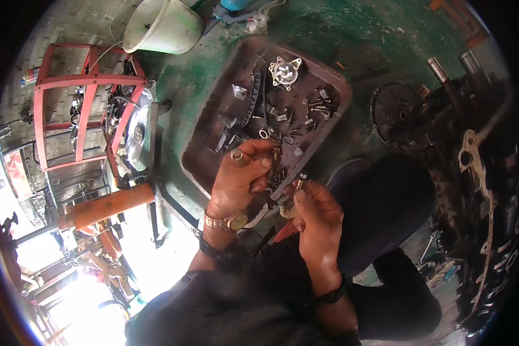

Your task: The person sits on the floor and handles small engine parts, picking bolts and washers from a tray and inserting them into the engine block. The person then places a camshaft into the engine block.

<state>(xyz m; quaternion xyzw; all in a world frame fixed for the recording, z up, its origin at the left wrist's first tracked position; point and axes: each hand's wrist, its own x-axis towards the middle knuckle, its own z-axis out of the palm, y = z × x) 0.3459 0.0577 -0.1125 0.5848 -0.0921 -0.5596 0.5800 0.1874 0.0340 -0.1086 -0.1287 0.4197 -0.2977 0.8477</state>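
Observation:
My left hand [241, 174] is closed, with a small metal bolt [276, 153] pinched between its thumb and fingers. A ring and a metal-band watch [236, 221] are on that hand and wrist. Closed as well, my right hand [320, 222] grips another short bolt [301, 180] by its fingertips, its end pointing up. Both hands are over the near end of a brown tray [206, 118]. Inside it lie a round silver flanged part [284, 73], a long black ribbed piece [252, 98] and several loose bolts [322, 108].
A dark engine block [444, 138] with a gasket [473, 167] on it stands at the right. Near it lies a round clutch-like disc [395, 112]. Far left are a pale bucket [167, 29], a red metal rack [89, 81] and an orange cylinder [106, 206].

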